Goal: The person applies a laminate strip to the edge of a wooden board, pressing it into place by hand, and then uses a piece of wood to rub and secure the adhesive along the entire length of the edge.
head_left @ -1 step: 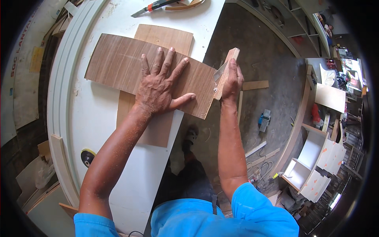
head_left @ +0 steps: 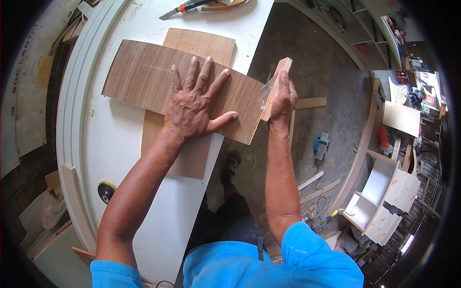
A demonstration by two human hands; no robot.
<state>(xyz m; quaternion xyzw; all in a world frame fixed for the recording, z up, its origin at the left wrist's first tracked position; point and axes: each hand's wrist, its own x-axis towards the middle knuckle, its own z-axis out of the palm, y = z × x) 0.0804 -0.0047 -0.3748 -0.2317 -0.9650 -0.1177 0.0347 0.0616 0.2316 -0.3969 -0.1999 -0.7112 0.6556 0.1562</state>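
Observation:
My left hand [head_left: 189, 108] lies flat with fingers spread on a brown wood-grain board [head_left: 139, 72], pressing it down. The board lies across a lighter wooden panel [head_left: 201, 44] on a white worktop [head_left: 120, 129], and its right end juts past the worktop's edge. My right hand [head_left: 283, 101] is wrapped around what looks like a small wooden hand plane [head_left: 281, 72], held upright against that right end. A flat grey blade-like piece angles out of it, and pale curls cling low on its side. The fingers' far side is hidden.
A utility knife [head_left: 182, 8] lies at the worktop's far end. A round black pad [head_left: 106, 191] sits by my left forearm. Wood strips [head_left: 311, 103], a small box [head_left: 322, 145] and cables lie on the floor to the right, near a white open cabinet [head_left: 377, 185].
Both hands keep almost the same place. The board has shifted very slightly to the left, and the pale curls beside the plane look a little different.

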